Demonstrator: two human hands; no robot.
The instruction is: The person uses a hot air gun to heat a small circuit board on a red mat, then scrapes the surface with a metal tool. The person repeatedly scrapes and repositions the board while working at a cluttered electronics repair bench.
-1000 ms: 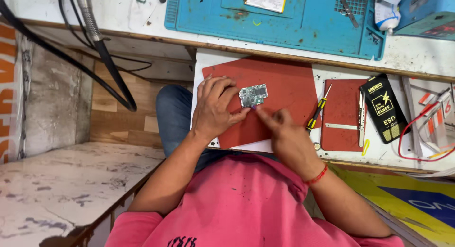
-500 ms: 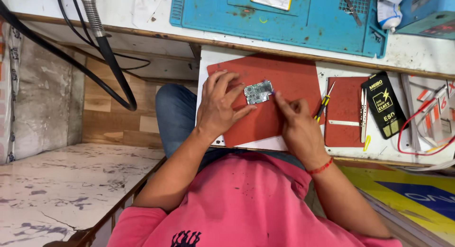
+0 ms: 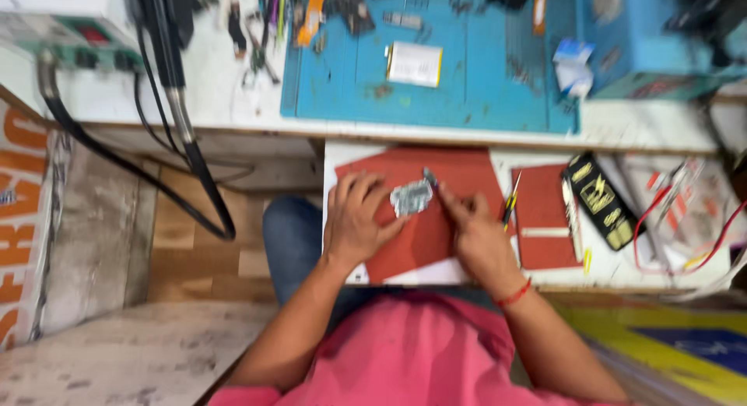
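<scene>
A small silver-grey circuit board [image 3: 411, 197] lies on a red mat [image 3: 459, 180] on a pull-out shelf in front of me. My left hand [image 3: 356, 221] rests on the mat with its fingers pressing the board's left side. My right hand [image 3: 476, 233] holds a thin dark tool [image 3: 430, 178] whose tip meets the board's upper right corner. The frame is blurred, so fine detail on the board is lost.
A yellow-handled screwdriver [image 3: 511, 200] lies beside a second red mat [image 3: 545, 219]. A black device [image 3: 601, 201] and red wires [image 3: 685, 219] sit right. A blue work mat [image 3: 436, 56] with tools and a white card covers the bench above. Black cables [image 3: 179, 118] hang left.
The view has tilted up and shows more of the bench. My right hand has shifted slightly left on the red mat, with the tool tip now at the board's top right corner.
</scene>
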